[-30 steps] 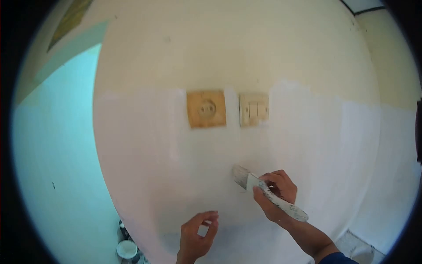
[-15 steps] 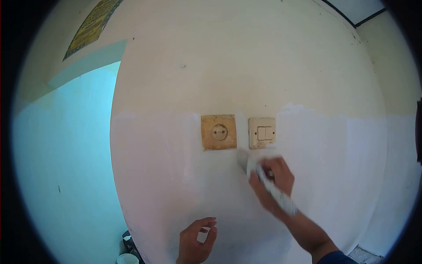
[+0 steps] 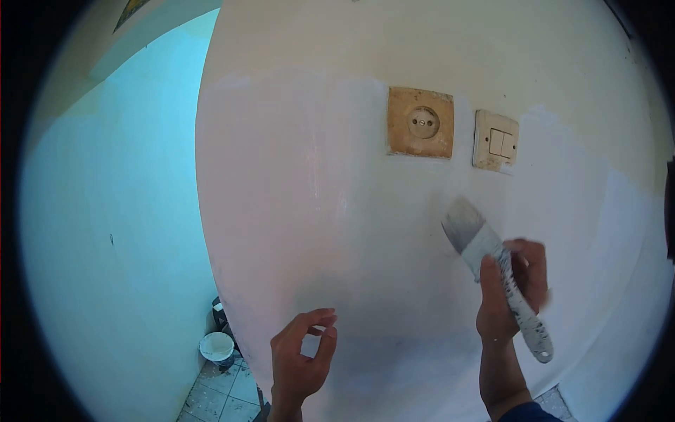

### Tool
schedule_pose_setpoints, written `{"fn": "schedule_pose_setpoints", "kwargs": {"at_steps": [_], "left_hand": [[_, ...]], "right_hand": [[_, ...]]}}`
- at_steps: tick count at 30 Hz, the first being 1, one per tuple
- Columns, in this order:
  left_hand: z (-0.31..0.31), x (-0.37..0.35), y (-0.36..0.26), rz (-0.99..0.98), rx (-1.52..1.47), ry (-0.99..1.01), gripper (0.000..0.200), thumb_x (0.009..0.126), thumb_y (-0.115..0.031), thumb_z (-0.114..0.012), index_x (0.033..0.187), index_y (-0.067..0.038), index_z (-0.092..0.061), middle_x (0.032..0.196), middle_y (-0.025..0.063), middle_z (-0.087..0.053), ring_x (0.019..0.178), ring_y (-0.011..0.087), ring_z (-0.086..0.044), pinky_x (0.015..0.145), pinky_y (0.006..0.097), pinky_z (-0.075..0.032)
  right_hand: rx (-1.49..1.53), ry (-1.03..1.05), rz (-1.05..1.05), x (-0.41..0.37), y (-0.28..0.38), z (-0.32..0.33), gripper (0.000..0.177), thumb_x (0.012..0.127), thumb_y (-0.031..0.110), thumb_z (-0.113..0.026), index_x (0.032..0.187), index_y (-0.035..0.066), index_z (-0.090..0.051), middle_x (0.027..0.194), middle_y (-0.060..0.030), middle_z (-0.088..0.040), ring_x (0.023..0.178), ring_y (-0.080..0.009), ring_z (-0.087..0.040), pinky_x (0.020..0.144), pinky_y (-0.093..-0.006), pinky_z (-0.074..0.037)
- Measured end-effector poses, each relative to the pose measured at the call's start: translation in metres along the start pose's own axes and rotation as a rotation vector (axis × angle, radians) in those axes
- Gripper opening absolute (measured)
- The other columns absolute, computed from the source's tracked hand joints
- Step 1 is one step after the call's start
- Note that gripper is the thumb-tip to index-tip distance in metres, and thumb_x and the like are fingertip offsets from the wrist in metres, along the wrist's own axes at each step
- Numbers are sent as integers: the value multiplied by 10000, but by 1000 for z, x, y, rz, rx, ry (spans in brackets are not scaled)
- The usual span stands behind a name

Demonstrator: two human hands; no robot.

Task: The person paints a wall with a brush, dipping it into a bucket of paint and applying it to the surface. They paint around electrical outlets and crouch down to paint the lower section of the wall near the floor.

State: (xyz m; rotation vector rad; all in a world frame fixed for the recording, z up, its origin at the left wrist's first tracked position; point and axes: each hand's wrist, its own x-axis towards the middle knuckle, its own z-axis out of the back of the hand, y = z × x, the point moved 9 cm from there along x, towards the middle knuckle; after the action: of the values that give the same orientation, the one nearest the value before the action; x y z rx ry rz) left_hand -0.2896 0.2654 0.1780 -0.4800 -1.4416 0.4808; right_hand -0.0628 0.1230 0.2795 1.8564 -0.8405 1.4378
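My right hand point(image 3: 513, 288) grips a paint-smeared brush point(image 3: 519, 306) by its handle, the bristles pointing up and left below the outlets. Lower left, my left hand point(image 3: 304, 352) is raised before the wall, thumb and fingertips curled close together; whether anything small is between them I cannot make out. A brownish wall socket point(image 3: 420, 124) and a double light switch point(image 3: 496, 142) sit side by side above the brush. White paint covers the lower part of the wall point(image 3: 281, 183), with a beige band above it.
To the left, a bluish wall point(image 3: 126, 211) lies beyond the wall's edge. A white bucket point(image 3: 216, 347) stands on the tiled floor point(image 3: 228, 394) at lower left, beside dark objects. Another wall meets this one at the right.
The view has tilted down and shifted left, so the socket and switch appear higher and farther right. My right hand has drawn the brush down, farther below them.
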Motion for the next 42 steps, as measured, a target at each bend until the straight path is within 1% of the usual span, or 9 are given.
{"fn": "schedule_pose_setpoints", "kwargs": {"at_steps": [6, 12, 17, 21, 25, 29, 33, 40, 42], "left_hand": [[6, 11, -4, -20, -47, -30, 188, 832, -21, -567, 1012, 11, -611, 861, 122, -670, 818, 191, -661, 717, 289, -503], [56, -11, 30, 50, -106, -106, 184, 825, -6, -578, 1004, 13, -611, 844, 118, -669, 802, 183, -656, 708, 277, -501], [46, -2, 42, 58, -159, -119, 170, 816, 12, -577, 981, 26, -612, 824, 117, -669, 783, 181, -658, 686, 275, -506], [33, -2, 49, 45, -254, -26, 154, 833, -27, -569, 973, 25, -606, 842, 127, -654, 753, 210, -649, 685, 287, -506], [33, -16, 83, 8, -311, 124, 216, 870, -149, -549, 1004, 11, -603, 887, 138, -634, 794, 259, -634, 691, 318, -503], [43, -34, 93, -245, -26, 73, 329, 892, -256, -533, 1092, 2, -571, 1066, 169, -613, 993, 316, -584, 792, 389, -474], [68, -53, 91, -277, 210, -5, 381, 906, -283, -521, 1168, -7, -529, 1220, 192, -554, 1120, 354, -525, 910, 456, -418], [52, -169, 83, 323, 162, 410, 173, 809, -49, -626, 976, -6, -627, 974, 142, -656, 908, 272, -634, 819, 356, -486], [30, -219, 42, 219, 155, 559, 188, 813, -94, -631, 980, -7, -618, 953, 147, -652, 885, 303, -625, 808, 368, -487]], "right_hand": [[206, 162, -93, 13, 9, -105, 182, 787, -52, -596, 947, -12, -518, 857, -37, -491, 678, -68, -480, 583, -203, -403], [19, 136, -198, -111, 3, -66, 257, 724, 49, -715, 940, 11, -580, 887, -103, -558, 712, -155, -591, 567, -257, -518], [54, 55, -64, -48, 27, -101, 236, 761, 0, -663, 966, 2, -547, 855, -65, -520, 678, -99, -502, 592, -221, -428], [-165, 183, 8, -122, 17, -117, 277, 664, 59, -753, 893, 48, -598, 815, -81, -600, 676, -157, -598, 560, -243, -475], [-300, 286, -464, -237, -1, -40, 285, 656, 56, -772, 885, 35, -604, 831, -94, -600, 703, -174, -637, 575, -249, -521], [-67, -360, -1163, -329, 1, 97, 161, 765, 26, -675, 896, 5, -584, 871, -51, -605, 785, -116, -597, 648, -256, -503], [19, -907, -1298, -415, 39, 227, 279, 785, 96, -647, 1052, 72, -567, 964, -46, -598, 876, -169, -603, 725, -327, -517], [234, -1053, -1286, -429, 86, 322, 179, 854, 147, -588, 982, 23, -574, 903, -68, -639, 736, -154, -628, 649, -218, -543], [378, -1049, -1370, -427, 91, 323, 176, 855, 154, -590, 963, 15, -580, 872, -81, -646, 695, -162, -628, 626, -230, -551]]}}
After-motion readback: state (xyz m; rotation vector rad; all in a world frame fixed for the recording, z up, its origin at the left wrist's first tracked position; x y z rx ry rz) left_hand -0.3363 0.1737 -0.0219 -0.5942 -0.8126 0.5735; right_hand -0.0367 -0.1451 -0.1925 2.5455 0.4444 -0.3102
